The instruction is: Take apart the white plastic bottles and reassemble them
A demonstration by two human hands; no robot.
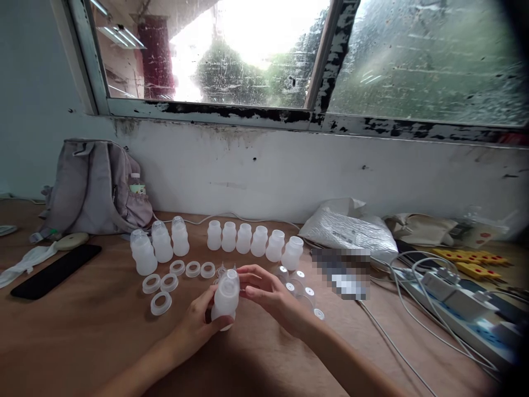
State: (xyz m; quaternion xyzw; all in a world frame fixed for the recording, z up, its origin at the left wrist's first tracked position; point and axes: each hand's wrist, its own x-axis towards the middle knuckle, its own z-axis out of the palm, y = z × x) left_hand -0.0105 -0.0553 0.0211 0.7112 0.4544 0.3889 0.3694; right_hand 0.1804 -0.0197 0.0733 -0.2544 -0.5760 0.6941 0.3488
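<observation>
My left hand (203, 320) is wrapped round a milky-white baby bottle (225, 300) with a clear cap on top, held near the front of the table. Close to the cap on its right side is my right hand (264, 292), fingers stretched and thumb apart; whether a fingertip touches the bottle I cannot tell. Behind the held bottle lie small clear nipples (222, 271), partly hidden by it and my right hand. To the left lie several white collar rings (161, 303). Several clear caps (306, 300) rest right of my right hand.
Three capped bottles (162, 242) stand back left; a row of open bottles (244, 239) stands along the back. Beyond them are a grey backpack (88, 187), a black slab (55, 273), a silver plastic bag (351, 229), a power strip (458, 309) and loose white cables (397, 353).
</observation>
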